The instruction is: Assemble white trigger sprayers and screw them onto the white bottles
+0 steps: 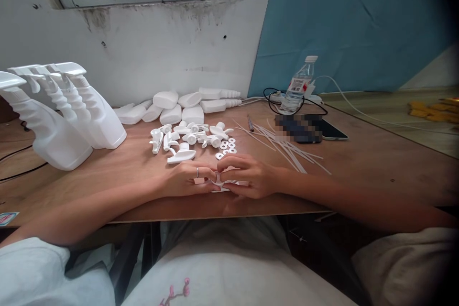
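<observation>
Near the front edge of the table, my left hand (189, 178) and my right hand (252, 174) meet around a white plastic spray trigger head (219, 187). Fingers of both hands are closed on it and cover most of its shape. A ring is on a finger of my left hand. Just beyond my hands lie several small white ring washers (231, 145). Several more white trigger heads (182, 153) are spread loosely to the left of the washers.
White spray bottles (103, 124) stand upright at the left. Several white bottles (171, 114) lie near the wall. Thin white tubes (287, 146), a screwdriver (250, 124), phones (333, 129), a cable and a clear water bottle (297, 87) are on the right.
</observation>
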`<state>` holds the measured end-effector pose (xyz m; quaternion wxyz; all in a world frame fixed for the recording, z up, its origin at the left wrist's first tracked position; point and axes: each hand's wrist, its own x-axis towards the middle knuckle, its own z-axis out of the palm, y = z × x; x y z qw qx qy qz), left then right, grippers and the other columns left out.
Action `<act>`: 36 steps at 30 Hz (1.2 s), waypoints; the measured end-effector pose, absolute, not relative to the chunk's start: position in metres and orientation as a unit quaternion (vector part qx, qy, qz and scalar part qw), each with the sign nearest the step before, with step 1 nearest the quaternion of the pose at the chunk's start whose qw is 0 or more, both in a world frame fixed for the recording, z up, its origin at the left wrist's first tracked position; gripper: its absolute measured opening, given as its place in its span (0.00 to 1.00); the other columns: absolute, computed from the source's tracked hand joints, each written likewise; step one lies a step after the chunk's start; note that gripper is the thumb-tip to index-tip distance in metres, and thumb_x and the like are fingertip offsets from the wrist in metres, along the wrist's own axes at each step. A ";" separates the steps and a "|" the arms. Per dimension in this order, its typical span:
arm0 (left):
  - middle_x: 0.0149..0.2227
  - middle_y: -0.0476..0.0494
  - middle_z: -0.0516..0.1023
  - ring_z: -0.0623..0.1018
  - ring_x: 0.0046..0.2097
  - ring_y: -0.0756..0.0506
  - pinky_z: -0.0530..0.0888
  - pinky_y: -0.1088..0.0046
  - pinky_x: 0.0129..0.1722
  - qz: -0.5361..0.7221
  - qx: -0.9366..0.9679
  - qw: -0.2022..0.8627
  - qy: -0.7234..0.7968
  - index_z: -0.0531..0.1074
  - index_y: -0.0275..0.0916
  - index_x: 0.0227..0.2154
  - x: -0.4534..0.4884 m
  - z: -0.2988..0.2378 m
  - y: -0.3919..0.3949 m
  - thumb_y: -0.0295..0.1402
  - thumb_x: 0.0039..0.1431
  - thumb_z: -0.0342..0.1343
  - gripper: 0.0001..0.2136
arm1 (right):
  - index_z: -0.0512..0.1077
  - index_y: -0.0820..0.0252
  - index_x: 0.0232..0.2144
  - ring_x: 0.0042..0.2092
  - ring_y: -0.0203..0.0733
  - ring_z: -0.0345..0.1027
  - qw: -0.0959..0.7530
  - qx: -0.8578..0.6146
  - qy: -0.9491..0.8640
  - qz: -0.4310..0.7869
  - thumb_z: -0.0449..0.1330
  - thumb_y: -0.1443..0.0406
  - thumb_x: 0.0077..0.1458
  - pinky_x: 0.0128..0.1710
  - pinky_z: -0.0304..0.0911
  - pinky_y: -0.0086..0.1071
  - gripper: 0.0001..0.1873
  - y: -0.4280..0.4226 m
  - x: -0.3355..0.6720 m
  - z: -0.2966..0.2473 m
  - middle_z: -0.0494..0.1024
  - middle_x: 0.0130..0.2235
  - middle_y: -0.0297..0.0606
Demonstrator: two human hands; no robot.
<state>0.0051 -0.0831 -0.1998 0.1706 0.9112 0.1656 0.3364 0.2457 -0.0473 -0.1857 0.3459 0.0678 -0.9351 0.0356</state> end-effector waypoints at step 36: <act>0.46 0.34 0.78 0.79 0.46 0.44 0.75 0.69 0.47 0.301 0.883 0.294 0.209 0.75 0.33 0.45 0.014 -0.189 -0.092 0.34 0.55 0.65 0.16 | 0.70 0.63 0.20 0.27 0.40 0.68 -0.076 -0.606 -0.789 0.064 0.59 0.53 0.55 0.25 0.50 0.31 0.21 0.057 0.326 -0.139 0.75 0.24 0.42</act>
